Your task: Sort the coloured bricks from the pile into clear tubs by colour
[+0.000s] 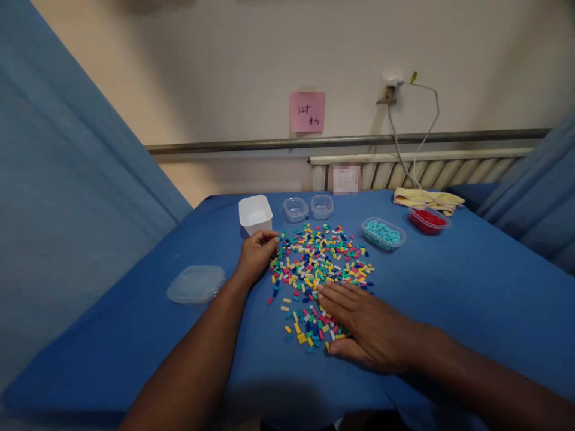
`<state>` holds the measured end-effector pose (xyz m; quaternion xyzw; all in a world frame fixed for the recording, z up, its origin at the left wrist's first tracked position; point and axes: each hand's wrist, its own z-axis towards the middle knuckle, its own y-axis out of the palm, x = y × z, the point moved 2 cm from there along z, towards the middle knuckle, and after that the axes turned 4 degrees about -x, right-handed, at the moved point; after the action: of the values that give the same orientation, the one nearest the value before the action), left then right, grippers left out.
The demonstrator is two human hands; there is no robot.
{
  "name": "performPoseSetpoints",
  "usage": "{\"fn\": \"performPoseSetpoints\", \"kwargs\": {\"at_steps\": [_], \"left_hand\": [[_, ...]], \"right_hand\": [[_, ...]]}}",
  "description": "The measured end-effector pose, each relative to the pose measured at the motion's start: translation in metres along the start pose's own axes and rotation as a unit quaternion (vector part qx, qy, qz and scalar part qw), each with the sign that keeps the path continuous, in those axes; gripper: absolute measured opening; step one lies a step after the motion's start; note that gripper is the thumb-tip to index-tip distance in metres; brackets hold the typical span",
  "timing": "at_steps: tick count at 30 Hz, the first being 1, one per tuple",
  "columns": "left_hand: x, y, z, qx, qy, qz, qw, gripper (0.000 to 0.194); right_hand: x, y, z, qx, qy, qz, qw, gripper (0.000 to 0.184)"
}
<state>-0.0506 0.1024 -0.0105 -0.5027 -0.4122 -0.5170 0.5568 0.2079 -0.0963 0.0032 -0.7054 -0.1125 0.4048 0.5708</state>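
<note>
Many small coloured plastic building bricks (314, 263) lie loosely spread over the blue-covered table. At the left edge of this spread is my left hand (258, 254), its thumb and fingers closed together; whether a brick is between the fingertips is too small to tell. My right hand (366, 323) lies flat, palm down, over the near right part of the bricks, fingers stretched out and covering some of them. A white plastic tub (255, 214) stands just beyond my left hand.
Two clear containers (295, 210) stand at the back. To the right are a clear container of light-blue pieces (383, 234) and one of red pieces (429, 221), near a folded yellow cloth (422, 197). Stacked clear lids (196, 285) lie left. A radiator (426, 170) is behind.
</note>
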Motion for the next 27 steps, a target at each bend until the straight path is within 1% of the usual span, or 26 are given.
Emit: {"fn": "performPoseSetpoints", "kwargs": {"at_steps": [2,5,7,8,10,11,12,13,15,16,18,20,22,25,27], "left_hand": [[0.001,0.001,0.000,-0.006,-0.006,0.005,1.000,0.036],[0.001,0.001,-0.001,-0.014,-0.009,0.018,1.000,0.033],[0.001,0.001,-0.001,-0.019,-0.010,0.023,1.000,0.033],[0.001,0.000,-0.001,-0.022,-0.010,0.025,0.999,0.034],[0.000,0.000,0.000,-0.026,-0.008,0.027,0.999,0.034],[0.000,0.000,0.000,-0.028,-0.007,0.029,0.999,0.034],[0.000,0.000,0.000,-0.030,-0.005,0.030,0.999,0.034],[-0.001,0.001,0.000,-0.031,-0.003,0.032,0.999,0.034],[0.000,0.001,0.000,-0.035,0.000,0.035,0.999,0.033],[0.000,0.001,-0.001,-0.035,-0.001,0.035,0.999,0.033],[0.002,0.001,-0.002,-0.032,-0.005,0.034,0.999,0.033],[0.003,0.001,-0.003,-0.030,-0.009,0.035,0.999,0.033],[0.005,0.001,-0.003,-0.031,-0.009,0.037,0.999,0.033],[0.006,0.001,-0.003,-0.032,-0.006,0.045,0.998,0.034],[0.006,0.001,-0.003,-0.032,-0.002,0.054,0.998,0.035]], "right_hand": [[0.003,-0.006,-0.008,0.001,0.013,-0.005,1.000,0.082],[0.010,-0.018,-0.014,0.018,-0.006,-0.019,1.000,0.070],[0.022,-0.028,-0.013,0.067,-0.003,-0.031,0.997,0.056],[0.032,-0.033,-0.011,0.104,0.015,-0.036,0.994,0.050],[0.056,-0.045,-0.006,0.181,0.080,-0.048,0.979,0.045],[0.068,-0.049,-0.001,0.204,0.111,-0.056,0.971,0.044],[0.080,-0.052,0.005,0.204,0.128,-0.066,0.968,0.045],[0.089,-0.053,0.012,0.190,0.135,-0.073,0.970,0.046],[0.100,-0.052,0.028,0.145,0.126,-0.081,0.978,0.050],[0.101,-0.049,0.035,0.123,0.116,-0.082,0.982,0.053],[0.096,-0.042,0.047,0.087,0.094,-0.075,0.989,0.059],[0.084,-0.035,0.052,0.063,0.063,-0.060,0.994,0.062],[0.069,-0.031,0.052,0.049,0.031,-0.040,0.997,0.064],[0.046,-0.028,0.047,0.038,0.006,-0.010,0.999,0.065],[0.035,-0.026,0.044,0.018,-0.010,0.005,1.000,0.068]]}}
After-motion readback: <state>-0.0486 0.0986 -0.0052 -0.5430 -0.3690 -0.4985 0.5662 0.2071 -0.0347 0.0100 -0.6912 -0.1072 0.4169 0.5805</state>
